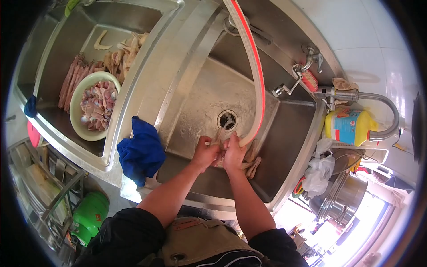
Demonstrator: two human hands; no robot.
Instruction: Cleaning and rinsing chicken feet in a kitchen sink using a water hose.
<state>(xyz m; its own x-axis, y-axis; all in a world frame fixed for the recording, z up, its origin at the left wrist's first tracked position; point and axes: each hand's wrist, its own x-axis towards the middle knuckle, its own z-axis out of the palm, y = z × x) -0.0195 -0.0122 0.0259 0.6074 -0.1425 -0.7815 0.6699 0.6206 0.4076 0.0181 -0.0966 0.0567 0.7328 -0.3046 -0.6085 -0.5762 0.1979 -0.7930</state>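
Both my hands are close together over the front of the right steel sink [200,100], just below its drain [227,120]. My left hand [207,153] grips a pale, raw piece of poultry [218,136], partly hidden by my fingers. My right hand [233,152] is closed at the end of a clear hose with a red stripe [257,83], and its fingers also touch the poultry. Water runs towards the drain. Beside my right hand, more raw poultry pieces [253,167] lie at the sink's front right.
A blue cloth [141,150] lies on the divider's front edge. The left sink [128,15] holds raw poultry [128,55] and a bowl [77,124] of meat pieces. A faucet [283,90] reaches over the right sink; a yellow jug [350,126] stands beyond its rim.
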